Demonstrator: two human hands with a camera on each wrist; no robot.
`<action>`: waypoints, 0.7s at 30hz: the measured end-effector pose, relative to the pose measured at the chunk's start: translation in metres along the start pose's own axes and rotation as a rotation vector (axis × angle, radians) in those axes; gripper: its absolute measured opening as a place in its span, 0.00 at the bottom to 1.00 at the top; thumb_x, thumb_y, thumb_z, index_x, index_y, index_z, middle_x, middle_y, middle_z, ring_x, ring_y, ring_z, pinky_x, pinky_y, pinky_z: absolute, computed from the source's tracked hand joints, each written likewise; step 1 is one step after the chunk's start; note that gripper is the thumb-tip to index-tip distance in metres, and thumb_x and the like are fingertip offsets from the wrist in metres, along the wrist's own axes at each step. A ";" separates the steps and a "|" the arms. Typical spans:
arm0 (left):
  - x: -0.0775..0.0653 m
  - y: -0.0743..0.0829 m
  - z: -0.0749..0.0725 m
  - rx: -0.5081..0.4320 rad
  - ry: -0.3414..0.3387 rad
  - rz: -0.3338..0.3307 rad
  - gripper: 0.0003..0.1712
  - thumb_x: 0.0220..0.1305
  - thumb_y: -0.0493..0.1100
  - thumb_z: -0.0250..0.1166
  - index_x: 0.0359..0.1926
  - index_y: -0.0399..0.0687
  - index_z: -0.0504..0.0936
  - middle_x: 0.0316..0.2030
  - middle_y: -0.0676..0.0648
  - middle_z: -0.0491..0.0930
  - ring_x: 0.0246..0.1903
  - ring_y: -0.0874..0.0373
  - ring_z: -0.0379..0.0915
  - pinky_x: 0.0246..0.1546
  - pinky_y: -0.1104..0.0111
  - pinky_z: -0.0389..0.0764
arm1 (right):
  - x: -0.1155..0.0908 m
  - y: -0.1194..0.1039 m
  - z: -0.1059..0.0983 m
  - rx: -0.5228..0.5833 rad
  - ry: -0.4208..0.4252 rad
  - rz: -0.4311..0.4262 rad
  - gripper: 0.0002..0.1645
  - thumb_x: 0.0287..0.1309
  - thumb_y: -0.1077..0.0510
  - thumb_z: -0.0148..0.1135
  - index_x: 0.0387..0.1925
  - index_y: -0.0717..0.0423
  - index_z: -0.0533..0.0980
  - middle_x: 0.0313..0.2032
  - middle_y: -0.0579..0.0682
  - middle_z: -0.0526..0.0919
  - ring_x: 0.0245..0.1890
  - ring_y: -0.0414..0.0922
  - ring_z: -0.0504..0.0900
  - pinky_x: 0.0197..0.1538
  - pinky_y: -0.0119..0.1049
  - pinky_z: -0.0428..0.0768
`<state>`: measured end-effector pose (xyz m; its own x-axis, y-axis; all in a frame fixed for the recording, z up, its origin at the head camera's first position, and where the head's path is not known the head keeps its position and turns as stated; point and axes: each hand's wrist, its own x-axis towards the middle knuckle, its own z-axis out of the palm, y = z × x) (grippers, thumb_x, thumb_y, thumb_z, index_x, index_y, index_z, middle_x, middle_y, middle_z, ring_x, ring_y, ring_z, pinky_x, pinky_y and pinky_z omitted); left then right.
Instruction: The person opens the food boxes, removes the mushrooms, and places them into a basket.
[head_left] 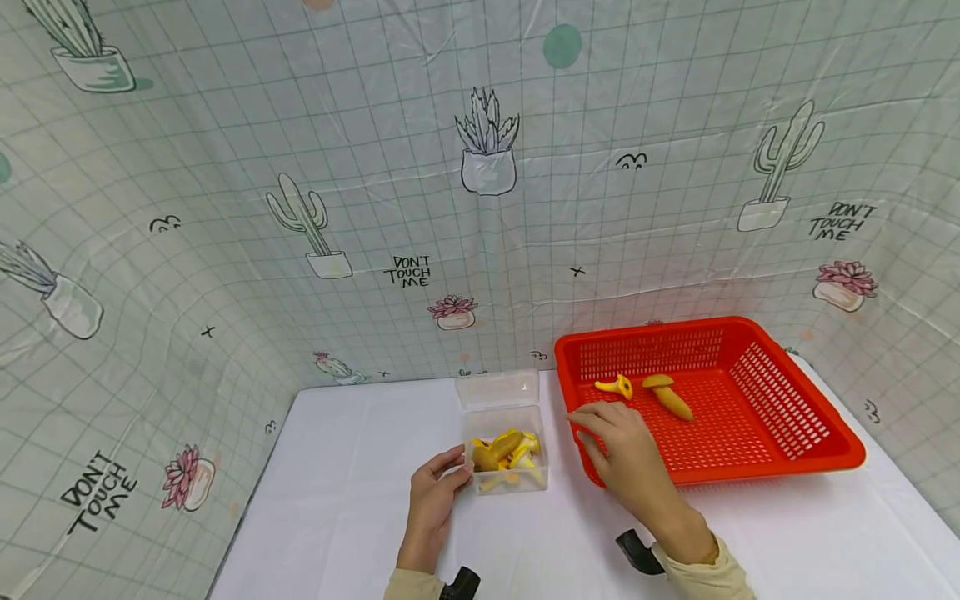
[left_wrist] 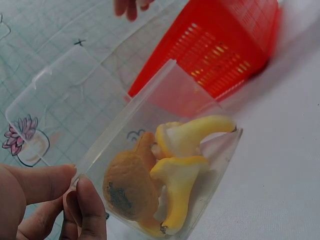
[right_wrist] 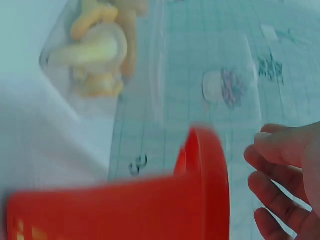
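A clear plastic box (head_left: 510, 482) stands on the table with its lid (head_left: 498, 390) folded back. Inside lie several yellow and tan toy mushrooms (left_wrist: 175, 187). At the box's left side my left hand (head_left: 435, 492) pinches the rim between thumb and fingers. My right hand (head_left: 621, 450) hovers over the left edge of a red basket (head_left: 757, 450), its fingers loosely bent and holding nothing. In that basket are a yellow toy mushroom (head_left: 617, 387) and a tan toy mushroom (head_left: 669, 397).
White cloth covers the table (head_left: 337, 492). Behind it hangs a gridded curtain (head_left: 405, 200) printed with cacti. The basket's slotted wall rises just right of the box, with a narrow gap between them.
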<state>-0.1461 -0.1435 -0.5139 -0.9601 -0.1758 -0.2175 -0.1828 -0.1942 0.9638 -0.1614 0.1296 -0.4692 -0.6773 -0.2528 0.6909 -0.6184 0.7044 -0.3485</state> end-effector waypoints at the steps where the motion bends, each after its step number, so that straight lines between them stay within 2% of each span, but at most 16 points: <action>1: 0.000 0.000 0.000 -0.003 -0.001 0.001 0.26 0.65 0.23 0.67 0.63 0.17 0.76 0.44 0.43 0.80 0.37 0.63 0.78 0.40 0.76 0.86 | 0.001 -0.003 0.003 0.006 -0.017 -0.011 0.22 0.45 0.76 0.79 0.44 0.59 0.89 0.43 0.50 0.88 0.44 0.51 0.83 0.47 0.49 0.82; 7: -0.001 0.000 0.000 0.001 0.001 -0.001 0.25 0.65 0.24 0.67 0.62 0.18 0.76 0.44 0.43 0.80 0.37 0.63 0.79 0.40 0.76 0.86 | 0.009 -0.018 0.022 0.040 -0.130 -0.044 0.25 0.44 0.75 0.81 0.45 0.55 0.89 0.43 0.46 0.88 0.46 0.47 0.84 0.50 0.46 0.83; 13: 0.000 0.000 0.000 -0.008 0.000 0.003 0.26 0.64 0.23 0.67 0.62 0.17 0.76 0.43 0.43 0.80 0.37 0.63 0.79 0.39 0.76 0.86 | 0.017 -0.026 0.041 0.077 -0.182 -0.126 0.26 0.42 0.74 0.83 0.45 0.55 0.89 0.43 0.45 0.88 0.45 0.46 0.83 0.50 0.45 0.83; 21: 0.000 0.001 0.000 -0.018 -0.011 0.004 0.26 0.65 0.23 0.66 0.62 0.17 0.75 0.43 0.45 0.80 0.35 0.64 0.79 0.39 0.76 0.85 | 0.026 -0.030 0.064 0.057 -0.317 -0.167 0.21 0.51 0.74 0.77 0.46 0.54 0.89 0.44 0.47 0.89 0.47 0.47 0.83 0.53 0.46 0.83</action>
<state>-0.1466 -0.1439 -0.5130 -0.9630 -0.1659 -0.2122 -0.1754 -0.2113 0.9616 -0.1862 0.0598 -0.4808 -0.6496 -0.5607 0.5134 -0.7460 0.6004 -0.2882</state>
